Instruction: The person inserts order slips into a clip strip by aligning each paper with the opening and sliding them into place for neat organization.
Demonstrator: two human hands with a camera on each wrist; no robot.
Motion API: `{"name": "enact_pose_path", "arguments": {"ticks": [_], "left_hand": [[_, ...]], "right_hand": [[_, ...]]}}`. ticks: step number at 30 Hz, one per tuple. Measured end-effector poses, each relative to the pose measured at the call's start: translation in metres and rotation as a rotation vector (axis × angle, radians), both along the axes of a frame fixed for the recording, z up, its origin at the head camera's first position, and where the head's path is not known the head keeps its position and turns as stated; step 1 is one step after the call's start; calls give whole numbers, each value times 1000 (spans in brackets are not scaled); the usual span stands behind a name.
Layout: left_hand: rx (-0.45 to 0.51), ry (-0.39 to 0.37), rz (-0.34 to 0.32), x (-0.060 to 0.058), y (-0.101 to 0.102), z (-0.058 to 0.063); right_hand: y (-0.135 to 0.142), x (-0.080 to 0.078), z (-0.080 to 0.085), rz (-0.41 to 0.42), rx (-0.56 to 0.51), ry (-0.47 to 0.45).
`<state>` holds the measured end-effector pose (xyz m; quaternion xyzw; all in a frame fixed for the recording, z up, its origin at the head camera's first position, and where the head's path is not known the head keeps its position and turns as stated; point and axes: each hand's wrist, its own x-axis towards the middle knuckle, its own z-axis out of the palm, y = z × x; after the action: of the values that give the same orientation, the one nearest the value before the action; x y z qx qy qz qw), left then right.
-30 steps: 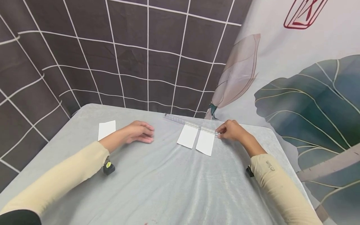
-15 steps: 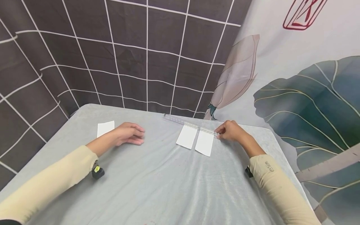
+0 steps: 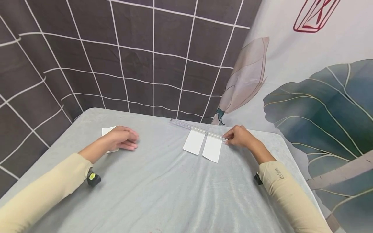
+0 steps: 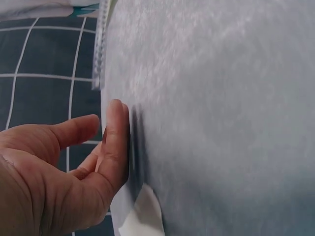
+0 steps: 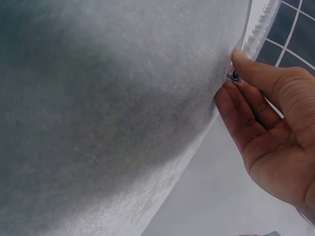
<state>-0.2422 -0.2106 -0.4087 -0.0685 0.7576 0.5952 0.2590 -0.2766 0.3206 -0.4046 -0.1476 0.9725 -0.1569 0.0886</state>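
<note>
A long clear plastic strip (image 3: pixel 186 126) with a ridged, ruler-like body lies slantwise near the table's back edge. My right hand (image 3: pixel 239 135) pinches its right end between thumb and fingers; in the right wrist view a small dark spot shows on that end of the clear strip (image 5: pixel 234 77). Two white paper pieces (image 3: pixel 193 142) (image 3: pixel 212 149) lie side by side, their top edges at the strip. My left hand (image 3: pixel 120 138) is over another white paper piece (image 3: pixel 108 130) at the left, partly covering it. Its fingers (image 4: pixel 115 132) are extended and hold nothing.
A grey cloth covers the table (image 3: pixel 163 187), with soft wrinkles. Behind it hangs a dark curtain with a white grid (image 3: pixel 134 64), and a leaf-patterned curtain (image 3: pixel 326 97) hangs at the right.
My left hand has moved left, from the middle of the table to over the left paper piece. The right hand, the strip and the two papers beside it stay in place.
</note>
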Motion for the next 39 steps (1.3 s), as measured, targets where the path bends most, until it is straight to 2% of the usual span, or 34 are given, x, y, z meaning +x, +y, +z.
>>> {"name": "enact_pose_path", "arguments": {"ticks": [19,30,34,39], "left_hand": [[-78,15,107,4,-45,5],[-166,95,169,9,-73,4],[-221,108,174,11,-82,4],[-351,121,205,13,-87,3]], "right_hand": [[0,1,-1,-5,-4,6],[-2,2,-1,5,-6,7],[-2,2,0,5,2,9],[-2,2,-1,-1,9,12]]}}
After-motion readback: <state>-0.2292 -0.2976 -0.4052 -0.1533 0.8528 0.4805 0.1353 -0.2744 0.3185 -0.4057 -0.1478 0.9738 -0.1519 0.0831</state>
